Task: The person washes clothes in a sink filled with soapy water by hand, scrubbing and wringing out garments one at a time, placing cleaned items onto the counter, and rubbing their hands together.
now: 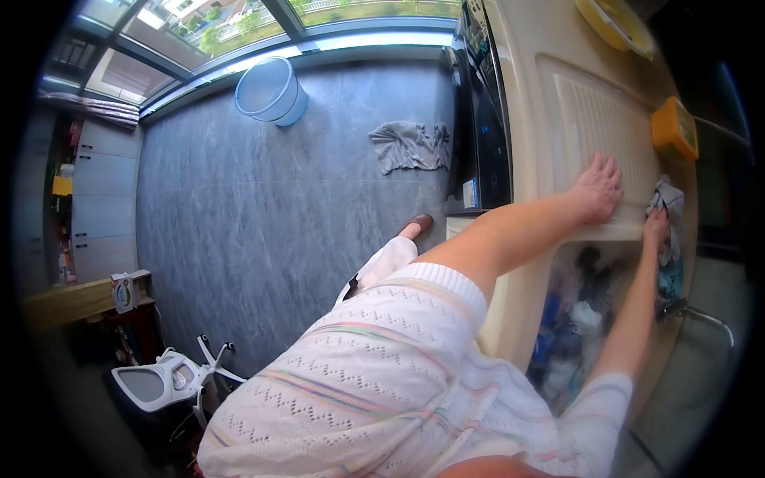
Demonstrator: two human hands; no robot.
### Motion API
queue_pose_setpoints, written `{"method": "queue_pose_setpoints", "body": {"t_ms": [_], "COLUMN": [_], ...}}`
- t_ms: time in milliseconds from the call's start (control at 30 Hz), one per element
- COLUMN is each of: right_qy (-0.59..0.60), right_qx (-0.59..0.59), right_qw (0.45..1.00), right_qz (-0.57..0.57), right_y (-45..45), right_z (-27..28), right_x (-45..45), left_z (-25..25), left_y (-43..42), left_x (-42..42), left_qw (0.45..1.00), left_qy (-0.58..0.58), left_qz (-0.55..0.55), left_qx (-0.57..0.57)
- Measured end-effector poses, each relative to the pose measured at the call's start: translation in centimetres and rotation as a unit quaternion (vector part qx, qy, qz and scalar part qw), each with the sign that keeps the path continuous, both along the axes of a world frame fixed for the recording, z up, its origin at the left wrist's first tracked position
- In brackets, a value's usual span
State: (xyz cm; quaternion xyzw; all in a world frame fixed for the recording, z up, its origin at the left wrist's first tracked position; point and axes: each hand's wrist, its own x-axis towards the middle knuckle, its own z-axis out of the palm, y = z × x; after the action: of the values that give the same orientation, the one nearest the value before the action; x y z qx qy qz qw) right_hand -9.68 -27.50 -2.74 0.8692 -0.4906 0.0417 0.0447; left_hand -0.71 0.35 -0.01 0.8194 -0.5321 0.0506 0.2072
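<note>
My left hand [599, 190] lies flat on the ribbed washboard part [598, 119] of the beige sink counter, its fingers apart and nothing in it. Farther right, my right hand [656, 228] is closed on a bunched, light patterned cloth [670, 201] at the counter's far edge. Below the washboard is the sink basin, where blue, white and dark clothes [588, 317] lie in a heap. A metal faucet [673, 309] stands beside the basin, close to my right forearm.
An orange-yellow container [674, 129] and a yellow basin [615, 27] sit along the counter. A black appliance [486, 119] adjoins it. On the floor are a blue bucket [271, 92], a grey cloth [410, 146] and a white chair [171, 378].
</note>
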Motion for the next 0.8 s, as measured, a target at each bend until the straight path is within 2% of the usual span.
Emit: {"method": "queue_pose_setpoints", "body": {"t_ms": [267,400,700,767,800], "right_qy": [-0.011,-0.051,-0.04,-0.2,-0.239], "right_qx": [-0.012,-0.058,-0.024,0.118,0.134], "right_qw": [1.0,0.994,0.993,0.959,0.946], "right_qz": [0.027,0.075,0.109,0.163,0.172], "right_y": [-2.3,-1.6,-3.8,-3.3,-2.5], "right_z": [-1.3,-1.1,-1.4,-0.8,-0.1], "right_x": [-0.2,-0.4,-0.5,-1.4,-2.1], "left_z": [-0.2,-0.4,-0.2,-0.2,-0.2], "left_y": [0.0,-0.3,-0.2,-0.3,-0.3], "left_x": [-0.3,-0.2,0.0,0.0,0.0], "left_qw": [0.999,0.999,1.0,1.0,1.0], "left_qy": [-0.023,-0.04,-0.02,-0.017,-0.015], "left_qz": [0.024,0.029,0.012,0.011,0.01], "left_qx": [-0.013,-0.02,-0.015,-0.006,-0.002]}}
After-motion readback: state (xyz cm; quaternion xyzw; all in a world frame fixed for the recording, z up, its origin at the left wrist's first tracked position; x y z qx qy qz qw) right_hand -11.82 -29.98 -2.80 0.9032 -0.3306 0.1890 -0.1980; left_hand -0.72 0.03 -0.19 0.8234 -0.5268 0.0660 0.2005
